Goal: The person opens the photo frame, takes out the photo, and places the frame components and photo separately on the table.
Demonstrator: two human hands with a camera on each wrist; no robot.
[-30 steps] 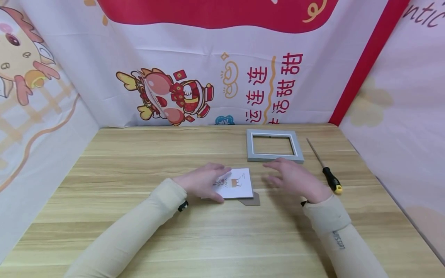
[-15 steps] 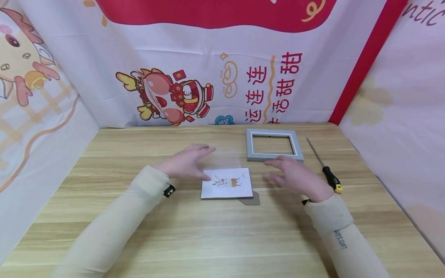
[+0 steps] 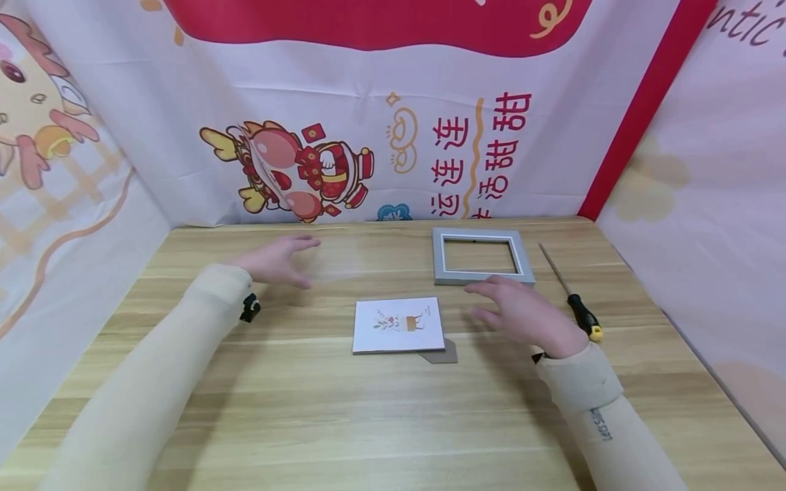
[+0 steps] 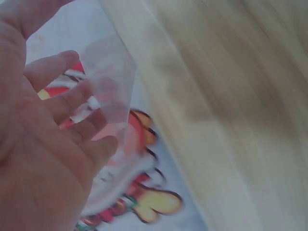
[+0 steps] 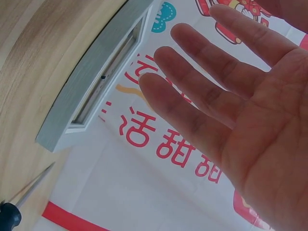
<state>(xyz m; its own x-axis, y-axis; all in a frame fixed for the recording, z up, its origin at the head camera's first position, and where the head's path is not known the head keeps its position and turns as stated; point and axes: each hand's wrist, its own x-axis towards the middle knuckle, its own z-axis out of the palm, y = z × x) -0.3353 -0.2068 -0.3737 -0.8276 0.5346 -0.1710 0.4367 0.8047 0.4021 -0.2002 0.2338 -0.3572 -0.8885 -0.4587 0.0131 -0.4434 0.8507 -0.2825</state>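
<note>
My left hand [image 3: 273,262] is above the table's left-back part, thumb and fingers spread apart, gripping a clear plastic sheet [image 4: 111,79] by its edges. That sheet is nearly invisible in the head view; the fingertips on it are partly cut off in the left wrist view. A white card [image 3: 398,326] printed with a plant and an animal-like figure lies mid-table, over a grey-brown flap [image 3: 443,353] that sticks out at its lower right corner. My right hand [image 3: 528,314] hovers right of the card with relaxed fingers, holding nothing. Just beyond it lies a grey picture frame [image 3: 439,262] with a white inner edge.
A screwdriver [image 3: 583,315] with a black and yellow handle lies right of the frame, its blade pointing to the back. The wooden table [image 3: 393,423] ends at a printed cloth backdrop [image 3: 344,82], with cloth walls on both sides.
My left hand has lifted off the card and moved left and back, carrying the clear sheet away from it. The card's whole face now shows. My right hand has stayed almost still.
</note>
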